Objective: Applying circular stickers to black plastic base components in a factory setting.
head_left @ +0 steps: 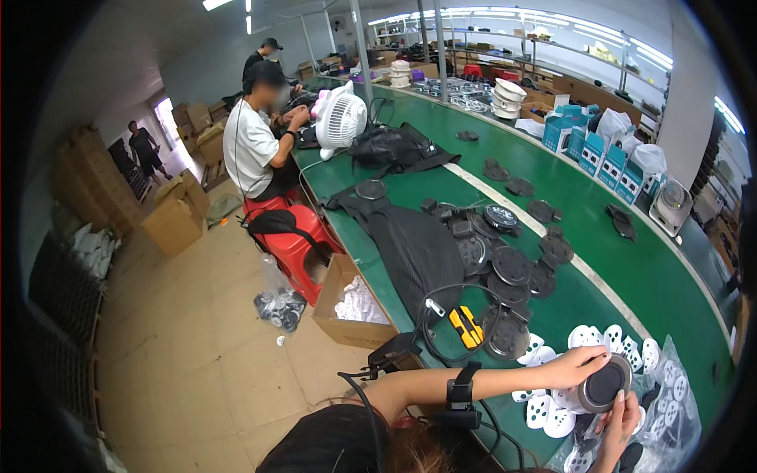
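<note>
At the lower right, a round part (605,385) with a dark face, a grey rim and a white side is held between both my hands. My left hand (580,366) reaches across from the left and grips its upper left rim. Fingers of my right hand (621,419) close on the lower right rim. Around and under them lie several white oval pieces (558,422) with dark holes. A clear plastic bag (672,400) with more such pieces lies right of my right hand.
Black round parts (511,266) are heaped on the green bench, beside a black cloth (414,248) and a yellow-black tool (466,327). A white fan (344,118) stands near a seated co-worker (256,142). Blue boxes (613,164) line the far side. An open carton (351,303) sits below the left edge.
</note>
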Demonstrator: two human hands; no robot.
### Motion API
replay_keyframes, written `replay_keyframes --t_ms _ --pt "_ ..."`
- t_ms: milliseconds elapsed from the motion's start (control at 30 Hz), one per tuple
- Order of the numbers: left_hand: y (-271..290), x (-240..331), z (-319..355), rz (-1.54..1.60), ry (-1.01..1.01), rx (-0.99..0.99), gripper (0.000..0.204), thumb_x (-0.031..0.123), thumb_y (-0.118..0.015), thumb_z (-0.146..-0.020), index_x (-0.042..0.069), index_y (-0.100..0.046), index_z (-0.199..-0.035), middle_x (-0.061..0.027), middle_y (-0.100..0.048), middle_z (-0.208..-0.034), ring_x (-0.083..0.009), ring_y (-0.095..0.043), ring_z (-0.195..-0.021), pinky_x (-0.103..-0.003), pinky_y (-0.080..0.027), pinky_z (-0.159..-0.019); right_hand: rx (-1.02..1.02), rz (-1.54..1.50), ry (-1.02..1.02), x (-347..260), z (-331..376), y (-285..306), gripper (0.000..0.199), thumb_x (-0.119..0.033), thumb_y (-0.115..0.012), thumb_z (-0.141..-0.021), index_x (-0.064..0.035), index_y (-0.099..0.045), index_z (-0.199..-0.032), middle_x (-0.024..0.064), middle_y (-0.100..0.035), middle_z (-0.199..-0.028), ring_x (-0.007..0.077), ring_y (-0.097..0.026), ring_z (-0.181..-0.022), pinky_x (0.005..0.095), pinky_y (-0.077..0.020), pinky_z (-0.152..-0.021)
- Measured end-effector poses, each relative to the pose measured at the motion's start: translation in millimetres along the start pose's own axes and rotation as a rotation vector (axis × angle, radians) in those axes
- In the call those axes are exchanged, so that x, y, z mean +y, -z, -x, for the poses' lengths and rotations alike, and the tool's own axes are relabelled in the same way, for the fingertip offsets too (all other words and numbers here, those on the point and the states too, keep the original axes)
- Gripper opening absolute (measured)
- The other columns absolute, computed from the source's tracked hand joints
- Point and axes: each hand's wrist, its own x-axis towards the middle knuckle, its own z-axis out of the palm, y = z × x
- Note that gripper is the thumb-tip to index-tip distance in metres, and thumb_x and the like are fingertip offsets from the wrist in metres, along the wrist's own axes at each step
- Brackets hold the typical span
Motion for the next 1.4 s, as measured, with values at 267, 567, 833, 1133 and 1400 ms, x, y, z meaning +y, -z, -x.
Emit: replay_keyframes --t_ms 267,567,833,1133,1400 --pt "-3.2 11.5 4.6 0.014 0.134 -0.009 0.026 0.017 -0.045 -0.092 0.007 -0.039 -0.115 -0.0075 -0.051 -0.095 -0.0129 -0.050 -0.081 -0.028 -0.044 -0.066 0.133 0.086 -0.239 -24.2 6.5 -1.8 0.021 -0.027 -0.055 -0.089 -0.0066 -0.059 -0.087 -0.0034 -0.045 -0.056 0.0044 -0.036 -0.048 0.0191 -0.0270 -0.043" --pt "-0.6 -27.0 -3.6 -0.067 -0.058 0.253 0.036 0.010 -0.050 -0.086 0.006 -0.037 -0.118 -0.0097 -0.041 -0.107 -0.0196 -0.044 -0.096 -0.031 -0.039 -0.083 0.281 -0.294 -0.259 -7.0 7.1 8.5 0.022 -0.012 -0.059 -0.085 -0.0025 -0.051 -0.104 -0.0003 -0.045 -0.075 0.0057 -0.039 -0.063 0.0176 -0.0342 -0.052" --pt "-2.9 -33.8 -4.3 -0.292 -0.016 0.284 0.046 0.006 -0.054 -0.077 0.009 -0.035 -0.119 -0.0150 -0.039 -0.114 -0.0288 -0.038 -0.112 -0.038 -0.034 -0.092 0.293 -0.138 -0.194 18.1 0.2 26.7 0.032 -0.002 -0.057 -0.084 -0.0002 -0.050 -0.115 0.0068 -0.048 -0.098 0.0104 -0.045 -0.072 0.0191 -0.0405 -0.060" --pt "2.9 -69.8 -15.5 -0.388 0.056 0.324 0.049 0.010 -0.055 -0.071 0.013 -0.039 -0.116 -0.0165 -0.043 -0.108 -0.0312 -0.041 -0.104 -0.041 -0.031 -0.088 0.180 0.547 0.086 21.2 -3.0 23.7 0.037 -0.007 -0.061 -0.083 0.0003 -0.051 -0.117 0.0149 -0.050 -0.110 0.0192 -0.051 -0.086 0.0259 -0.0459 -0.068" --pt "-3.9 -102.6 -35.0 -0.208 0.292 0.371 0.046 0.010 -0.051 -0.073 0.018 -0.035 -0.115 -0.0156 -0.037 -0.110 -0.0305 -0.036 -0.104 -0.040 -0.033 -0.086 0.039 0.643 0.508 41.9 9.5 56.4 0.038 -0.004 -0.061 -0.081 -0.0029 -0.050 -0.118 0.0195 -0.052 -0.113 0.0253 -0.056 -0.091 0.0340 -0.0469 -0.077"
